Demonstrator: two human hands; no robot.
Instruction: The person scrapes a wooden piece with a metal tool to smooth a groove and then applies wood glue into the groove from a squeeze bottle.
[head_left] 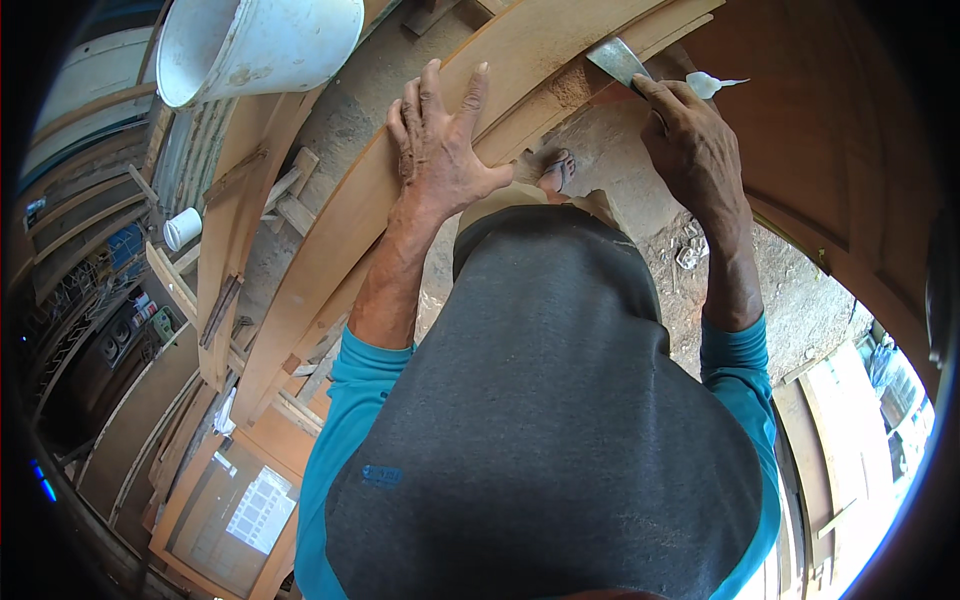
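Note:
My left hand (438,140) lies flat, fingers spread, on a long curved wooden frame piece (330,240) that runs from the lower left to the top right. My right hand (690,140) grips a metal putty knife (618,60) whose blade touches the wood near the top, beside a patch of light filler. A small white object (712,83) shows just past the right hand's fingers. My dark apron and blue sleeves fill the lower middle.
A white bucket (255,45) stands at the top left. A small white cup (182,228) sits among wooden slats and boards at left. A brown door panel (830,150) rises at right. My sandalled foot (558,172) rests on the dusty ground.

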